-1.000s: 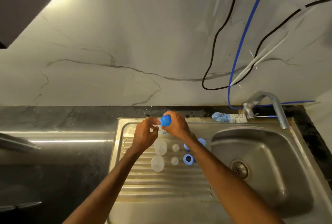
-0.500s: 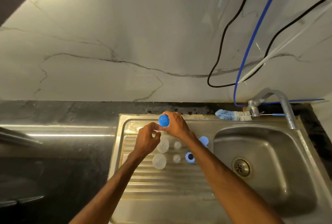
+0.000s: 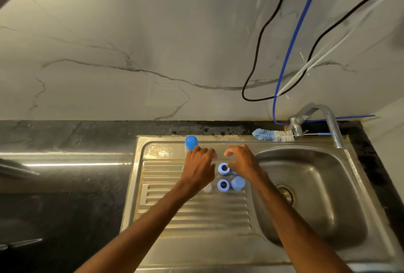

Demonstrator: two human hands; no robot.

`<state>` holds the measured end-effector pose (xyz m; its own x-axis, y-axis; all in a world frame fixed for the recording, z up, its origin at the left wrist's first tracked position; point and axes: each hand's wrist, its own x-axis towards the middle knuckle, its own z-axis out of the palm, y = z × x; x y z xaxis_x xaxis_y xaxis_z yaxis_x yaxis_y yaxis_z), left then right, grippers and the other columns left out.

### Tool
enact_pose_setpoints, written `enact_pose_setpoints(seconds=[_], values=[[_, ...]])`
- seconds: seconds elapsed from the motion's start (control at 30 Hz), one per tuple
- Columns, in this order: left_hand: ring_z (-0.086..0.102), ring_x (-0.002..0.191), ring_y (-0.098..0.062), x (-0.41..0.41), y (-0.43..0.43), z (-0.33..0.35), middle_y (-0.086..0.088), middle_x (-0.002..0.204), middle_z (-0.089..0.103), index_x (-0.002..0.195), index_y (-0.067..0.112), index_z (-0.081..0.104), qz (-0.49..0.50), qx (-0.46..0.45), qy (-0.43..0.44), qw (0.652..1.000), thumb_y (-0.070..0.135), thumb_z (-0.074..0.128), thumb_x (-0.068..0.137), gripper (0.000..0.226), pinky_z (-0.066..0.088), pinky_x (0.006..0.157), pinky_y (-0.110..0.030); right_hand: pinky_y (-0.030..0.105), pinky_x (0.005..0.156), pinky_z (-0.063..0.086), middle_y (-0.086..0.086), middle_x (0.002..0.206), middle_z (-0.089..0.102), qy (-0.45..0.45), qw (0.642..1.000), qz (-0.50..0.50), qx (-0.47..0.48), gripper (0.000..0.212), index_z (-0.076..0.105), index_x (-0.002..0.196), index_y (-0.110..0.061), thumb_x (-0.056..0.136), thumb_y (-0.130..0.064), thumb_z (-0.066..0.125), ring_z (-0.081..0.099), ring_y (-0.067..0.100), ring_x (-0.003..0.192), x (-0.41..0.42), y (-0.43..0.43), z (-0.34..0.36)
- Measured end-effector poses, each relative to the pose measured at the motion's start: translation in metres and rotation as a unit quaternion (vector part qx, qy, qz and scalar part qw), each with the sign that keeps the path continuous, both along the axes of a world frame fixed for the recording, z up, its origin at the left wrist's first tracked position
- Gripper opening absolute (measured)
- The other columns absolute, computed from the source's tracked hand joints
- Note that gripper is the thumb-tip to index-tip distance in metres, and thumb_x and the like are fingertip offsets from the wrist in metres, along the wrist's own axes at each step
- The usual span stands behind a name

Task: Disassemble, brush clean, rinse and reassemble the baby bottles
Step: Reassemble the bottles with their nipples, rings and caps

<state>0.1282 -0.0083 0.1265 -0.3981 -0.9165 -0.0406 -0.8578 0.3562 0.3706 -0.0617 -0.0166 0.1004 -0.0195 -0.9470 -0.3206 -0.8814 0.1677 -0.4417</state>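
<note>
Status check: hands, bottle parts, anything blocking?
Both hands empty: left hand beside blue cap, right hand above blue rings. Cap upright at drainboard rear; brush by tap. Nothing blocking.

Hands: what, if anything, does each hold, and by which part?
Nothing gripped. Left hand touches the base of the blue cap; right hand hovers beside a blue ring.

From where I stand, only the person's arms and hands show. The left forearm [image 3: 153, 216] and the right forearm [image 3: 290, 218] are bare along all their visible length, down to the lower edge of the view. Both are long and lean, narrowing at the wrists. The left hand [image 3: 200, 168] and the right hand [image 3: 242, 163] are bare too, with slender fingers [image 3: 236, 149]. The room's warm light lays a soft sheen along each forearm. The nails are too small to make out.
</note>
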Motion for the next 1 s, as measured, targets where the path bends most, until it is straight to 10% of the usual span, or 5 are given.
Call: enact_pose_setpoints(seconds=[0.3, 0.73, 1.0], values=[[0.054, 0.113, -0.026, -0.045, -0.012, -0.026, -0.003, 0.111, 0.066, 0.119, 0.021, 0.059, -0.081, 0.049, -0.319, 0.943, 0.020, 0.060, 0.099, 0.019, 0.037, 0.106, -0.040, 0.035, 0.098, 0.036, 0.002, 0.116, 0.064, 0.156, 0.978, 0.134, 0.028, 0.033, 0.065, 0.110, -0.019, 0.083, -0.033, 0.077, 0.043, 0.025, 0.120, 0.022, 0.007, -0.011], [0.058, 0.109, -0.025, -0.029, -0.011, -0.049, -0.007, 0.121, 0.061, 0.127, 0.016, 0.053, -0.095, 0.072, -0.264, 0.957, 0.015, 0.053, 0.102, 0.025, 0.042, 0.097, -0.036, 0.033, 0.093, 0.040, 0.000, 0.107, 0.069, 0.112, 0.988, 0.110, 0.007, 0.020, 0.067, 0.105, -0.021, 0.086, -0.028, 0.072, 0.050, 0.023, 0.109, 0.025, 0.004, -0.024], [0.056, 0.104, -0.025, -0.030, -0.020, -0.028, -0.009, 0.115, 0.064, 0.140, 0.016, 0.038, -0.049, 0.030, -0.175, 0.983, 0.013, 0.060, 0.093, 0.053, 0.043, 0.092, -0.036, 0.026, 0.084, 0.043, -0.006, 0.101, 0.070, -0.047, 0.991, -0.073, -0.102, 0.032, 0.069, 0.108, -0.021, 0.081, -0.033, 0.082, 0.058, 0.015, 0.099, 0.012, 0.010, -0.004]])
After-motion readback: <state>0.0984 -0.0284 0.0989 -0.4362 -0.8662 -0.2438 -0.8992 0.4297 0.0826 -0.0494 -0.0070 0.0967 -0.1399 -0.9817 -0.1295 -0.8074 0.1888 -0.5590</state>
